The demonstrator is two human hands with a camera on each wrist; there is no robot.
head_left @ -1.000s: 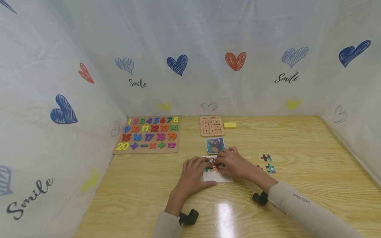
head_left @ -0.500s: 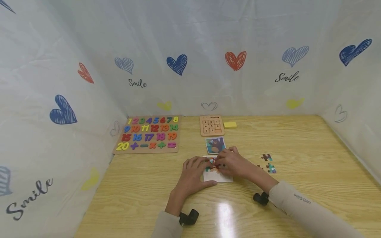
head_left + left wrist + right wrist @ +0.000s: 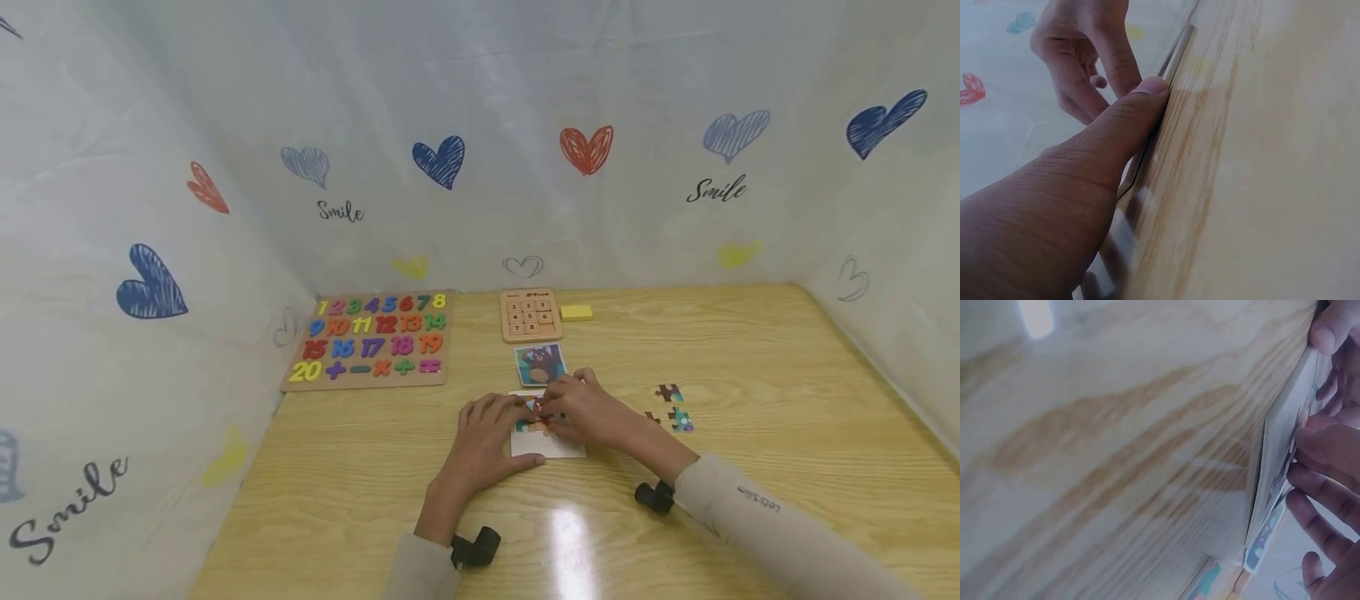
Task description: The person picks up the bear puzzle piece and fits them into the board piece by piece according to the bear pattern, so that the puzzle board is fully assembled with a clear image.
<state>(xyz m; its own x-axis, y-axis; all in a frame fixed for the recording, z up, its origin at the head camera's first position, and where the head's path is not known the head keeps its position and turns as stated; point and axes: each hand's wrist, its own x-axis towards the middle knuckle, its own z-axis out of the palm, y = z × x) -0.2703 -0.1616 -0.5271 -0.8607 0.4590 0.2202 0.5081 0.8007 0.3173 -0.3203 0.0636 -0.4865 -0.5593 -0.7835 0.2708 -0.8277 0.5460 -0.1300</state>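
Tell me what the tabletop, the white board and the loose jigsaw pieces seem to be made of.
Tabletop: wood or wood-look laminate, glossy, from its yellow grain and bright light reflection.
White board: probably stiff card or thin wood, matte, with a thin straight edge and no strong glare.
Loose jigsaw pieces: perhaps card or wood, colour-printed on top; too small to tell finish.

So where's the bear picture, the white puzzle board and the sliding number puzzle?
Bear picture card [image 3: 541, 367]: head view, on the printed bear's body.
White puzzle board [image 3: 551, 447]: head view, on its bare near part.
Sliding number puzzle [image 3: 530, 317]: head view, on its 5 tile.
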